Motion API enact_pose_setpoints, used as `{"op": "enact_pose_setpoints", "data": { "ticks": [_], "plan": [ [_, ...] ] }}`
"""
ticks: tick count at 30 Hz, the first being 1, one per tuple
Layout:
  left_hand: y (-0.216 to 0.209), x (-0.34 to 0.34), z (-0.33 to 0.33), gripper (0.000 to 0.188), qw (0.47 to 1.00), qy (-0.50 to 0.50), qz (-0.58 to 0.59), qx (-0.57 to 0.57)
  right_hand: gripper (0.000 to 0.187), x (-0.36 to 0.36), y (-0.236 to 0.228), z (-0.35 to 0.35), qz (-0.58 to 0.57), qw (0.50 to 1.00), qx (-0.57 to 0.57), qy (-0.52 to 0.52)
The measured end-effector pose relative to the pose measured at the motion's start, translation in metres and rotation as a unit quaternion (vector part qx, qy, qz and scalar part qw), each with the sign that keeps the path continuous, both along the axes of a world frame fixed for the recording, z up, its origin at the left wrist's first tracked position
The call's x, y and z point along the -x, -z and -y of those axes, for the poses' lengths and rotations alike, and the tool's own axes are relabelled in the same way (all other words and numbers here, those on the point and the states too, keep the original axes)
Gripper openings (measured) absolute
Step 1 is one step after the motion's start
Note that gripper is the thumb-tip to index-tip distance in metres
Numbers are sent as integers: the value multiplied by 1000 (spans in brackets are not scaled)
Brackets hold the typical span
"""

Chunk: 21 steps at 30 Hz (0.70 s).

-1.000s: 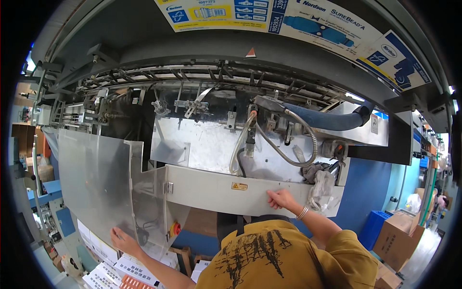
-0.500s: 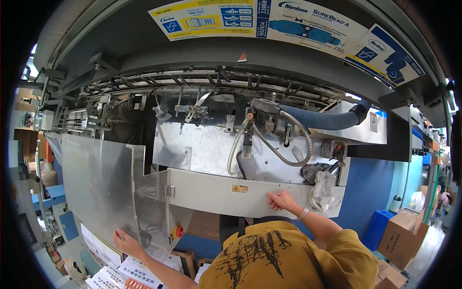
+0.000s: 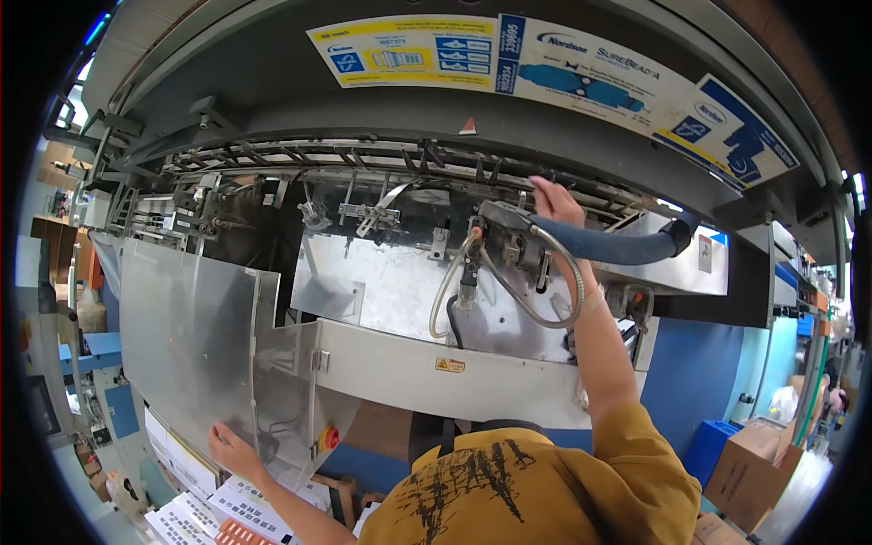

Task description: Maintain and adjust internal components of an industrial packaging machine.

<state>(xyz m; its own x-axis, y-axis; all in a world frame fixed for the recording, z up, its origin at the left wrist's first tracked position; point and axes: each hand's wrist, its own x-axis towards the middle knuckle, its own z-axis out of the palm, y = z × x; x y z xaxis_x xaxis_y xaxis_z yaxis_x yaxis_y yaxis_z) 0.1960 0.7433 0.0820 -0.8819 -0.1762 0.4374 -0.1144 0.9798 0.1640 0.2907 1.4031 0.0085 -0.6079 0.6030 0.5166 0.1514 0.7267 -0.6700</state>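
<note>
Reaching behind the blue hose [image 3: 622,244], my right hand [image 3: 559,204] is by the back rail [image 3: 318,162] of the machine [image 3: 518,392], fingers partly curled; I can't tell whether they grasp anything. My left hand [image 3: 234,450] is at the lower edge of the clear panel [image 3: 186,327], its grip equally hard to judge. A careless pull back could catch my wrist on the hose or bent metal tube [image 3: 550,324], since both run so close to it.

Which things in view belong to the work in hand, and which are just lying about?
At work, likely:
- right hand near dark metal rail, thick blue hose
- left hand by clear plastic guard

Lying about:
- blue plastic crate
- brown cardboard box
</note>
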Motion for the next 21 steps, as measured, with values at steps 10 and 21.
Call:
{"op": "enact_pose_setpoints", "data": {
  "ticks": [10, 21],
  "plan": [
    [7, 3, 9, 36, 1000, -5, 1, -19, 22, 136, 47, -56, 102, 962, -249, -32],
    [6, 4, 6, 36, 999, -34, 11, -13, 28, 154, 52, -51, 92, 962, -257, -30]
  ]
}}
